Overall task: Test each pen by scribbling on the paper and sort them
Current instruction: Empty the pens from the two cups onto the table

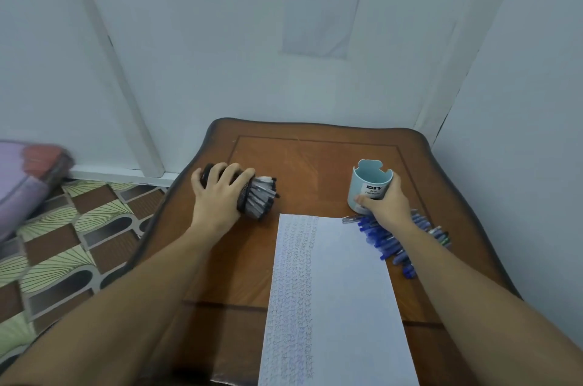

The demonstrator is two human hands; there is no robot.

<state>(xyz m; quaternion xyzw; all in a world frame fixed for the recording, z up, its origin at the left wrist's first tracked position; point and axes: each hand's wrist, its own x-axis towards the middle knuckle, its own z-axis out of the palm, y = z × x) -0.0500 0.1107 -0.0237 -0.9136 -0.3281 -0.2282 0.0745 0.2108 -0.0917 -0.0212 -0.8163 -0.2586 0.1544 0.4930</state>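
My left hand (217,193) grips a black mesh pen holder (244,199) that lies tipped on its side on the wooden table (303,171). Several black-capped pens (263,196) stick out of its mouth toward the right. My right hand (383,204) holds an upright light-blue desk organizer cup (367,182). A pile of blue pens (391,242) lies on the table under and beside my right wrist. A white sheet of paper (334,300), with columns of scribbles down its left part, lies between my arms.
The table stands in a corner between white walls, with a printed notice (321,1) taped up behind it. To the left, a patterned tiled floor (63,243) and a purple cushion (22,180) are visible.
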